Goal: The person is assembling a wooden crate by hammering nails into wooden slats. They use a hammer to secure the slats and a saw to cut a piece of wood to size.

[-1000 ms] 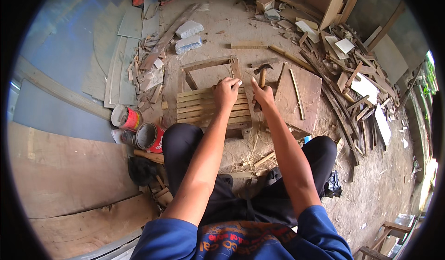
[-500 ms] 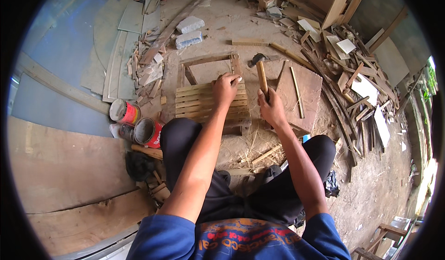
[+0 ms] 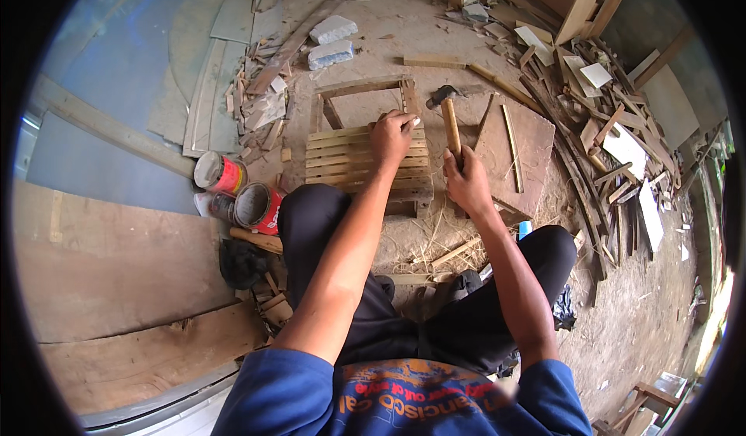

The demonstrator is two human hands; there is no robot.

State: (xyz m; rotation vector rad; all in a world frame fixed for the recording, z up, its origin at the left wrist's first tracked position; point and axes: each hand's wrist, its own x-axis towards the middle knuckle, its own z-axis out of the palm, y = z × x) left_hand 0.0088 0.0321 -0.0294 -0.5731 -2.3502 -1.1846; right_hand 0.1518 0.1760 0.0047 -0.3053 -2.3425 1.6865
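A low wooden frame [image 3: 365, 86] lies in front of me, its near part covered by several pale slats [image 3: 330, 155]. My left hand [image 3: 392, 137] rests over the right end of the slats, fingers pinched together. A small whitish bit shows at its fingertips, too small to name. To the right, my right hand [image 3: 468, 183] is wrapped round the wooden handle of a hammer [image 3: 452, 123]. The dark hammer head points away from me, raised beside the frame and apart from the slats.
A brown board [image 3: 536, 152] with a thin strip [image 3: 513, 148] on it lies at right. Beyond it spreads a heap of scrap wood [image 3: 614, 133]. Red paint cans [image 3: 260, 207] stand left of my knee. Pale blocks [image 3: 332, 30] lie farther off; shavings [image 3: 435, 242] litter the ground near my feet.
The whole view has shifted slightly, so the scene sits a little higher and more to the right. Both hands keep nearly the same places, with the hammer still in the right one.
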